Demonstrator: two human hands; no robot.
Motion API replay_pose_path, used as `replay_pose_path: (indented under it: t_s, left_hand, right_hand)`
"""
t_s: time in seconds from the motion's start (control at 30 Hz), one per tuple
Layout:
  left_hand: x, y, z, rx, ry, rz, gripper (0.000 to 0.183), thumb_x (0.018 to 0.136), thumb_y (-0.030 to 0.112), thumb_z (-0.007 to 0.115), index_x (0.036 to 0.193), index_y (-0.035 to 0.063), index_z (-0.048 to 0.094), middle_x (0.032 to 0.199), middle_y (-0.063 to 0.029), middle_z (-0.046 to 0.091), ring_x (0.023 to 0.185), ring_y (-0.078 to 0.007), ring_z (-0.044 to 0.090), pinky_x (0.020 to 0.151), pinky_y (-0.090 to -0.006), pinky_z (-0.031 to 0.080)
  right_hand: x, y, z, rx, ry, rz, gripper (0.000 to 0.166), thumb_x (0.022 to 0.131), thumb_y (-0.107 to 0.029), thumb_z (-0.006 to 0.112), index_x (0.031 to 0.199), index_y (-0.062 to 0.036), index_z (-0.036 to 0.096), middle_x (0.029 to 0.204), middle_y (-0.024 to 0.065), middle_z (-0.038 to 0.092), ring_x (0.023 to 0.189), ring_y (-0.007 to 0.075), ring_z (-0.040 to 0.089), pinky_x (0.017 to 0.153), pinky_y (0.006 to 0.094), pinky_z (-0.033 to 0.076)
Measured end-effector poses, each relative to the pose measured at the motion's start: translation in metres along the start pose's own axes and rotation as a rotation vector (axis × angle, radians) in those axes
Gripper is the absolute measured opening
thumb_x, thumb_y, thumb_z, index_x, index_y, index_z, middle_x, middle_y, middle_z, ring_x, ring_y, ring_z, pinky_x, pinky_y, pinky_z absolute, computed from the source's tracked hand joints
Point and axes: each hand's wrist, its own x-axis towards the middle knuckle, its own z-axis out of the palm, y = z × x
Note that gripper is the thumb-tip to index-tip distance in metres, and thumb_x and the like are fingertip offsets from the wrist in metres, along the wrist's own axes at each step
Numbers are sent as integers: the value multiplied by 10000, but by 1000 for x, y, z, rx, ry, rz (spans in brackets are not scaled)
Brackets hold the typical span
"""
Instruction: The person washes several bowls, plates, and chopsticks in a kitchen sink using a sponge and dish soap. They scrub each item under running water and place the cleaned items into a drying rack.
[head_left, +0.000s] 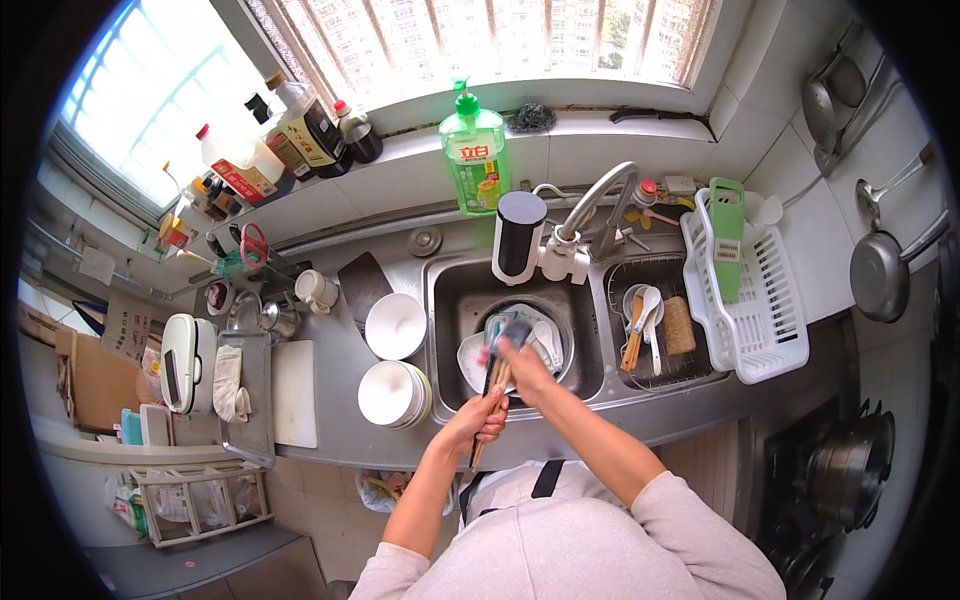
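My left hand (478, 421) grips a bundle of chopsticks (498, 376), some dark and some light wood, at the front edge of the sink. My right hand (525, 367) is around the upper part of the bundle, with a blurred greyish cloth or sponge (514, 335) at its fingers. Beneath the hands, in the large sink basin (457, 292), a round basin holds white dishes and white spoons (546, 339). The small basin to the right has a wire rack with spoons (651, 319), wooden utensils (634, 341) and a brown scrubber (679, 325).
White bowls (396, 327) and a bowl stack (390, 394) stand left of the sink. A water-filter faucet (519, 236) rises behind it, near a green dish-soap bottle (474, 157). A white drying basket (780, 300) is at right, a white cutting board (295, 394) at left.
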Motion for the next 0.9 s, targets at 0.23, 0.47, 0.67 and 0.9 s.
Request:
replay_pose_path:
  t_s: [0.23,0.47,0.67,0.9]
  left_hand:
    - [3,0,-9,12,4,-45,306,934,376,368,794,107,408,537,76,265,406,-22,201,350,-169,159]
    - [4,-4,-2,145,86,-8,283,942,337,365,791,104,416,539,72,284,404,-20,224,340,-172,178]
    - [24,-30,-34,410,396,301,278,911,335,432,843,68,470,559,-13,443,458,-146,451,416,-273,366]
    - [31,-19,-6,1337,846,811,261,847,123,473,1078,1,467,890,-208,548,778,-402,554,634,-454,454]
  right_hand:
    - [11,5,-7,158,119,103,278,909,-261,456,1008,-13,535,929,113,623,828,207,618,749,319,492]
    - [36,0,-36,208,226,-54,321,925,-246,413,1052,30,513,951,122,619,899,219,609,811,345,486]
    - [28,-1,-72,-68,293,-153,402,900,-389,443,1095,-47,520,1023,14,570,944,127,535,861,283,399]
    - [-21,30,-35,-181,-87,108,580,897,-518,320,1160,-29,490,1131,37,528,1056,113,470,927,273,351]
